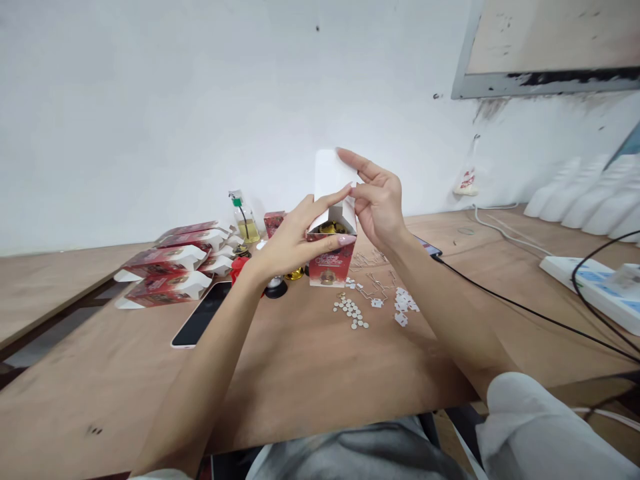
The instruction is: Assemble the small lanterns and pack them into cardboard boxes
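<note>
A red printed gift box (330, 263) with "Merry Christmas" lettering stands upright before me, its white top flap (327, 170) raised. Something shiny and gold (333, 228) shows inside its mouth. My left hand (305, 233) wraps around the box's upper part, thumb across the front and fingers along the top. At the box's right side, my right hand (377, 200) pinches a white flap, with its index finger stretched to the lid's top edge. Beneath the left wrist are a black-based item (276, 288), a red item (239, 268) and gold pieces (296, 274), partly hidden.
Several opened red boxes (170, 273) lie at left beside a phone (203, 317) and a pump bottle (245, 220). Button cells (353, 310), white tabs (404, 303) and thin wires (377, 283) are scattered near the box. A power strip (595, 290) and white bottles (580, 193) sit at right.
</note>
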Action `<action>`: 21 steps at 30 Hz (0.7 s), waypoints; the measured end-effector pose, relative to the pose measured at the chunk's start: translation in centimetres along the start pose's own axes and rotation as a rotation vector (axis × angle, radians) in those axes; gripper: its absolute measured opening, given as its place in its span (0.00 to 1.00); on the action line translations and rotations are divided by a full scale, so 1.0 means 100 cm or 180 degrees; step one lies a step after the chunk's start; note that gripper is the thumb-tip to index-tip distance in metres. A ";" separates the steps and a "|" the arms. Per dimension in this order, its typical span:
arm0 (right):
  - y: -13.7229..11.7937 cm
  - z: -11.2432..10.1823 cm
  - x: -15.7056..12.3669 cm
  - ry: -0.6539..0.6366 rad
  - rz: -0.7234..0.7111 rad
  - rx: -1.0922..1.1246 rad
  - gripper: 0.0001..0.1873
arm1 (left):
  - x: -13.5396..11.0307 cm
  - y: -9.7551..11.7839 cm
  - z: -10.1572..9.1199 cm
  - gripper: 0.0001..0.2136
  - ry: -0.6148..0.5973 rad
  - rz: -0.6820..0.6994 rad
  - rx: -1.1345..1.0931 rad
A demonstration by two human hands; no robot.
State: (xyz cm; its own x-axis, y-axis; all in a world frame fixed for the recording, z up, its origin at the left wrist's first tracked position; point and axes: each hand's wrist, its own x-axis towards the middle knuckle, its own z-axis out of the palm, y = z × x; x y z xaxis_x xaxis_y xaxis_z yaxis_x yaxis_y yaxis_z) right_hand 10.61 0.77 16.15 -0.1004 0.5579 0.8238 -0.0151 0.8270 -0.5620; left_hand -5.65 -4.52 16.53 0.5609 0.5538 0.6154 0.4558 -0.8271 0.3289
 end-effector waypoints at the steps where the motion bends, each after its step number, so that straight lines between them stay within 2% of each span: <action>1: 0.001 0.000 0.000 0.0013 0.0001 -0.0031 0.29 | 0.001 -0.002 0.002 0.30 0.0019 0.0050 -0.0062; 4: 0.004 0.001 0.000 0.0038 0.0034 -0.0139 0.30 | 0.001 -0.009 0.006 0.35 -0.0012 0.0131 -0.0257; 7: 0.005 0.001 0.000 0.0029 0.0030 -0.0103 0.30 | 0.001 -0.016 0.007 0.36 -0.0018 0.0111 -0.0331; 12: -0.007 0.000 -0.001 -0.0202 -0.0063 -0.0007 0.33 | -0.001 -0.022 0.004 0.30 0.0114 0.0097 -0.0458; 14: -0.012 0.000 -0.002 -0.0241 -0.0070 0.0280 0.34 | -0.001 -0.024 0.004 0.25 0.0159 0.0079 -0.0519; 18: -0.014 0.003 -0.005 -0.0382 -0.0135 0.0948 0.27 | 0.000 -0.030 0.005 0.23 0.0276 0.0076 -0.0584; 21: -0.011 0.005 -0.006 -0.0747 -0.0103 0.0676 0.19 | 0.001 -0.036 0.006 0.22 0.0577 0.0133 -0.0479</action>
State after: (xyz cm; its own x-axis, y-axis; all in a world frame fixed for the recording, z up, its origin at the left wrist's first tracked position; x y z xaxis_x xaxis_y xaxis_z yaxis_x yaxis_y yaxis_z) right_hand 10.14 -0.54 16.24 -0.3231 0.4800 0.8156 -0.2269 0.7974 -0.5591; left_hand -6.82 -1.45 14.97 0.4376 0.5036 0.7449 0.3190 -0.8615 0.3951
